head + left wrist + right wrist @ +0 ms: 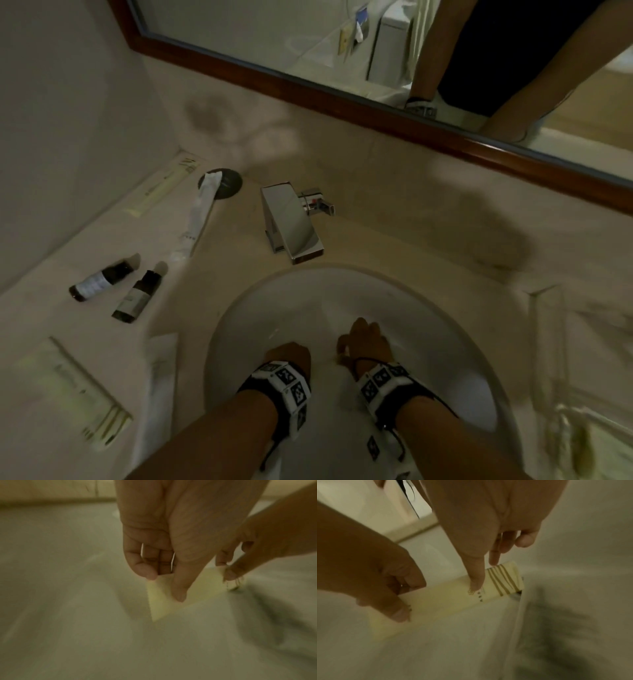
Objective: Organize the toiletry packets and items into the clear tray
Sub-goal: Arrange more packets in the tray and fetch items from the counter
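Observation:
Both my hands are low inside the white sink basin (274, 301). Between them they hold one pale yellow packet (445, 601) with gold stripes at one end. My left hand (164, 586) pinches its plain end (163, 601) between thumb and fingers. My right hand (484, 574) pinches the striped end, thumb in front and a finger behind. In the head view the left hand (289, 353) and the right hand (364, 339) hide the packet. The clear tray (534, 342) stands on the counter right of the basin, blurred.
On the left counter lie two dark bottles (102, 279) (138, 296), a white tube (200, 212), a long packet (161, 188) by the wall, a yellow packet (72, 390) and a white packet (161, 370). The chrome faucet (291, 222) stands behind the basin, under a wood-framed mirror (342, 102).

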The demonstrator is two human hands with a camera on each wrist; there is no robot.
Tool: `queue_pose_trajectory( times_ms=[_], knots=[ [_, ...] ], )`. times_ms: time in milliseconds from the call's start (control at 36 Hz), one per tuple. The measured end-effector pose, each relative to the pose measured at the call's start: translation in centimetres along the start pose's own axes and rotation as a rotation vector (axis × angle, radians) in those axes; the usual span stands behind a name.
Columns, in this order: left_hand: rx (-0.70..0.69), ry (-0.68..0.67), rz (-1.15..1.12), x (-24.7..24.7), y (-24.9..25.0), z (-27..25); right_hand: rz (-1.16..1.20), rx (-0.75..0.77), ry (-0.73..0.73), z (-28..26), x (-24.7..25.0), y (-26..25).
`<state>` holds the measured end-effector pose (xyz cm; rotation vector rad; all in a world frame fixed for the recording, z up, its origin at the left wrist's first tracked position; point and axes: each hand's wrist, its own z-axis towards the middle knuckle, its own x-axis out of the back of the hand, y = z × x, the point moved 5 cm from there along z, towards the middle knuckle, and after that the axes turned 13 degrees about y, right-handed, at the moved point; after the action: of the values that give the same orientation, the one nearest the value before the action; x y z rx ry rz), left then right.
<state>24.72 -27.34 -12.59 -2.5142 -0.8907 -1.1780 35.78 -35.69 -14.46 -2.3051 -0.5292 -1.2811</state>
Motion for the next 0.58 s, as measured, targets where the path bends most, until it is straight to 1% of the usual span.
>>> queue_pose_trajectory(
  times_ms=[28, 111, 222, 278, 361, 417, 500, 583],
  knots=[
    [-0.012, 0.020, -0.014, 0.6, 0.0, -0.5, 0.014, -0.010, 0.009, -0.1, 0.5, 0.3],
    [-0.024, 0.105, -0.106, 3.0, 0.1, -2.4, 0.080, 0.024, -0.028, -2.0, 3.2, 0.3],
    [-0.001, 0.202, -0.258, 5.4, 0.5, -4.7, 0.177, 0.026, 0.005, -5.2, 7.0, 1.7],
    [-0.014, 0.226, -0.273, 6.6, 1.1, -6.0, 0.179, 0.036, 0.024, -7.1, 8.4, 2.2],
    [-0.096, 0.278, -0.188, 8.7, 2.6, -7.7, 0.180, 0.047, 0.095, -10.2, 10.6, 3.2],
    [-0.155, 0.282, -0.185, 9.5, 4.0, -9.0, 0.157, 0.087, 0.133, -12.3, 11.9, 4.2],
    [-0.241, 0.306, -0.231, 10.1, 6.4, -10.8, 0.110, 0.131, 0.210, -15.2, 13.7, 6.2],
    [-0.334, 0.352, -0.306, 10.4, 9.2, -12.0, 0.097, 0.114, 0.269, -17.4, 14.7, 8.6]
  ],
)
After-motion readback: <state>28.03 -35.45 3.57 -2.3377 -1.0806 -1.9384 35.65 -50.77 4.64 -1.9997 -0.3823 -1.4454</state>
